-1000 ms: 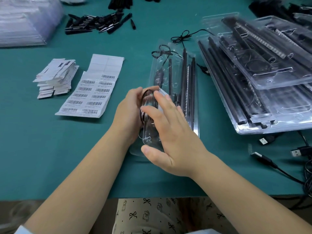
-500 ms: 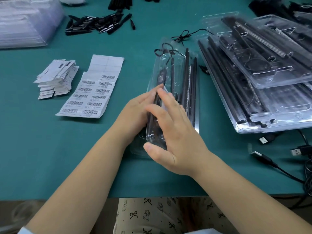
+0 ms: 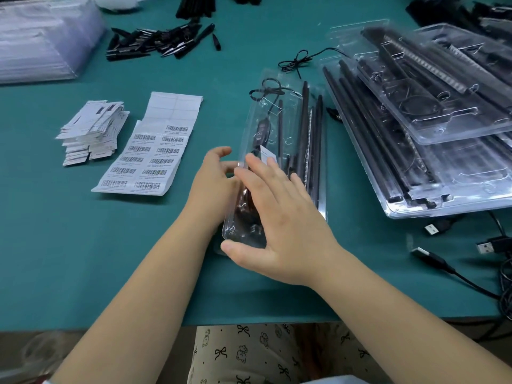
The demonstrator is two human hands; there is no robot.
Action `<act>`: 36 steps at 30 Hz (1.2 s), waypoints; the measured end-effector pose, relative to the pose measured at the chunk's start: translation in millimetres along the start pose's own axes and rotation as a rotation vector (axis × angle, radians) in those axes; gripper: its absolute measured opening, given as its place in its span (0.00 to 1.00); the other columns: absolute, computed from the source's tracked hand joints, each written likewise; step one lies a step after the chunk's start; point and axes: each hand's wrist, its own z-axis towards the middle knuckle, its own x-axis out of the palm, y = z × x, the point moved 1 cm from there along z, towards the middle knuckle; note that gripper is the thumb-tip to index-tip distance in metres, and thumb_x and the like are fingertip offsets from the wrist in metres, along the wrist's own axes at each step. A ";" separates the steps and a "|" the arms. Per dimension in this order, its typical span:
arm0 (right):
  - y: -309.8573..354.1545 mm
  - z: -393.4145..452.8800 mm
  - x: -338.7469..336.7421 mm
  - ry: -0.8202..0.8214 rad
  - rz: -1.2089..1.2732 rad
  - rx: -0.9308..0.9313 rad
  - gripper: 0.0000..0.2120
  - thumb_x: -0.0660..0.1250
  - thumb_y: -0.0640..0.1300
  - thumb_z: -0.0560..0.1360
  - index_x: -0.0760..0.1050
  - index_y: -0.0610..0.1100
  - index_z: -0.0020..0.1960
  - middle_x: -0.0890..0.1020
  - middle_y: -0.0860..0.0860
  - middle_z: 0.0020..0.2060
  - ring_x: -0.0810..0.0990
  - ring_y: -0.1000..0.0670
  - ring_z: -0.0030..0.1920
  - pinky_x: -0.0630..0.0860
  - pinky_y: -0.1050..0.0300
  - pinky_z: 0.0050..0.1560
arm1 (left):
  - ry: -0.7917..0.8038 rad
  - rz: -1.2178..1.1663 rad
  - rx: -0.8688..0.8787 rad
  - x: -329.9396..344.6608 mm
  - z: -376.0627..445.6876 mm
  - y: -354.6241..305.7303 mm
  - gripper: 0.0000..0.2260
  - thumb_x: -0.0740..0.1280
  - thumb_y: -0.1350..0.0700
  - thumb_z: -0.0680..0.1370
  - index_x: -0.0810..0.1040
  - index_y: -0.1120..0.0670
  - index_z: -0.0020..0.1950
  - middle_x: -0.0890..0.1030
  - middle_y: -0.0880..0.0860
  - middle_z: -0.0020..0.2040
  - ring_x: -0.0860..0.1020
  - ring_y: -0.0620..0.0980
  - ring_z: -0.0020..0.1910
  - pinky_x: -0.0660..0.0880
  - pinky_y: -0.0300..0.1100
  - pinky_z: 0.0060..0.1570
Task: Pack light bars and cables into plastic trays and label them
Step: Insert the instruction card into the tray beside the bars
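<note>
On your left, the sheet of barcode labels [image 3: 149, 159] lies flat on the green table [image 3: 55, 231], with a small stack of cut labels [image 3: 91, 131] beside it. Your left hand [image 3: 213, 187] is now beside the left edge of the clear plastic tray [image 3: 279, 151], its fingers loosely spread and holding nothing; half a second ago it pressed against the tray. Your right hand [image 3: 279, 225] lies over the near end of the tray with fingers straight, thumb at the near corner. The tray runs with its long axis away from you, leaning slightly right, and the black light bars [image 3: 304, 128] inside point the same way. Further right, filled trays [image 3: 432, 139] are stacked.
</note>
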 end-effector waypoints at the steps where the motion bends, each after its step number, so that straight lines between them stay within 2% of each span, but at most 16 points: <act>1: 0.1 -0.4 -0.2 -0.009 0.002 0.001 0.43 0.53 0.68 0.66 0.54 0.49 0.75 0.51 0.53 0.76 0.45 0.48 0.76 0.47 0.39 0.73 | 0.027 -0.068 -0.023 -3.2 0.9 0.1 0.20 0.61 0.60 0.81 0.66 0.52 0.72 0.76 0.58 0.65 0.75 0.58 0.63 0.72 0.57 0.63; 4: 0.1 -1.7 -0.7 -0.035 0.018 0.008 0.42 0.54 0.68 0.66 0.56 0.48 0.75 0.52 0.52 0.76 0.47 0.47 0.76 0.48 0.40 0.73 | 0.135 -0.236 -0.122 -9.4 5.2 4.2 0.16 0.64 0.49 0.80 0.73 0.48 0.68 0.79 0.54 0.63 0.78 0.55 0.60 0.76 0.55 0.57; 7: 0.5 0.3 0.6 0.022 -0.033 0.018 0.44 0.55 0.69 0.66 0.53 0.47 0.76 0.50 0.51 0.77 0.46 0.47 0.76 0.46 0.40 0.73 | 0.161 -0.317 -0.176 -14.4 6.1 5.3 0.17 0.65 0.46 0.78 0.75 0.49 0.66 0.80 0.54 0.62 0.79 0.55 0.59 0.77 0.51 0.53; 10: 0.4 6.9 8.6 0.145 -0.222 0.005 0.48 0.55 0.70 0.68 0.44 0.44 0.77 0.45 0.51 0.77 0.42 0.46 0.76 0.43 0.37 0.73 | 0.141 -0.350 -0.211 -17.4 9.5 8.4 0.18 0.67 0.50 0.78 0.75 0.54 0.66 0.78 0.59 0.63 0.78 0.59 0.60 0.76 0.52 0.56; 12: -0.6 8.0 10.2 0.137 -0.240 -0.001 0.50 0.56 0.71 0.67 0.43 0.44 0.77 0.44 0.50 0.77 0.41 0.47 0.76 0.42 0.38 0.73 | 0.135 -0.377 -0.221 -19.1 10.0 9.3 0.17 0.68 0.53 0.77 0.76 0.57 0.65 0.79 0.61 0.61 0.80 0.57 0.56 0.79 0.49 0.50; 15: -1.9 5.1 4.3 0.038 -0.106 0.032 0.54 0.63 0.71 0.64 0.50 0.40 0.76 0.51 0.48 0.76 0.48 0.49 0.76 0.43 0.43 0.74 | 0.171 -0.459 -0.210 -18.6 9.6 10.0 0.16 0.68 0.55 0.77 0.77 0.58 0.64 0.80 0.59 0.59 0.82 0.51 0.49 0.79 0.42 0.40; 17: -1.7 3.9 1.8 0.002 -0.060 0.038 0.54 0.67 0.70 0.62 0.54 0.39 0.75 0.56 0.48 0.75 0.52 0.50 0.75 0.43 0.45 0.74 | 0.187 -0.452 -0.208 -17.7 9.3 8.9 0.16 0.68 0.55 0.76 0.78 0.56 0.64 0.81 0.57 0.59 0.82 0.49 0.49 0.79 0.40 0.40; 19: -1.1 4.0 0.9 0.006 -0.088 0.024 0.54 0.65 0.72 0.62 0.55 0.40 0.75 0.57 0.49 0.75 0.53 0.51 0.75 0.43 0.46 0.74 | 0.184 -0.447 -0.219 -17.8 9.2 8.6 0.16 0.68 0.56 0.76 0.78 0.55 0.64 0.80 0.57 0.60 0.82 0.49 0.48 0.79 0.40 0.40; 22: -2.1 3.6 -1.2 -0.029 -0.063 0.021 0.48 0.61 0.72 0.66 0.58 0.42 0.75 0.59 0.50 0.74 0.53 0.52 0.75 0.44 0.47 0.75 | 0.163 -0.470 -0.220 -17.8 9.3 9.2 0.15 0.67 0.58 0.77 0.78 0.58 0.63 0.81 0.58 0.57 0.83 0.48 0.44 0.79 0.38 0.37; 26: -3.8 5.4 -1.9 -0.094 -0.007 0.026 0.38 0.66 0.62 0.71 0.64 0.41 0.72 0.65 0.49 0.72 0.59 0.50 0.74 0.50 0.46 0.74 | 0.152 -0.469 -0.230 -16.1 7.9 5.3 0.15 0.65 0.60 0.77 0.77 0.60 0.64 0.81 0.57 0.54 0.83 0.46 0.40 0.78 0.38 0.34; 30: -5.4 8.1 1.2 -0.108 -0.004 0.038 0.38 0.68 0.62 0.70 0.64 0.43 0.73 0.64 0.52 0.73 0.57 0.52 0.74 0.44 0.53 0.73 | 0.151 -0.453 -0.224 -16.3 3.1 0.6 0.15 0.66 0.58 0.77 0.77 0.61 0.62 0.83 0.54 0.44 0.82 0.45 0.36 0.77 0.36 0.32; 33: -7.1 6.8 1.6 -0.116 0.022 0.034 0.37 0.68 0.61 0.70 0.64 0.44 0.73 0.64 0.52 0.73 0.56 0.54 0.74 0.44 0.53 0.73 | 0.153 -0.436 -0.206 -14.5 0.0 -3.4 0.13 0.66 0.60 0.77 0.77 0.62 0.60 0.84 0.51 0.38 0.82 0.44 0.33 0.77 0.35 0.30; 35: -8.6 4.7 -0.5 -0.153 0.118 0.033 0.32 0.69 0.55 0.72 0.66 0.44 0.71 0.70 0.54 0.68 0.62 0.55 0.71 0.49 0.52 0.75 | 0.141 -0.440 -0.208 -13.4 -1.2 -5.9 0.12 0.65 0.62 0.77 0.77 0.62 0.59 0.83 0.52 0.37 0.81 0.44 0.31 0.76 0.35 0.28; 36: -9.2 2.8 -3.9 -0.194 0.223 0.049 0.26 0.69 0.51 0.72 0.70 0.45 0.68 0.75 0.58 0.61 0.68 0.57 0.65 0.55 0.51 0.73 | 0.129 -0.444 -0.211 -12.8 -1.6 -6.7 0.11 0.65 0.62 0.77 0.78 0.63 0.59 0.83 0.53 0.37 0.81 0.45 0.30 0.76 0.36 0.28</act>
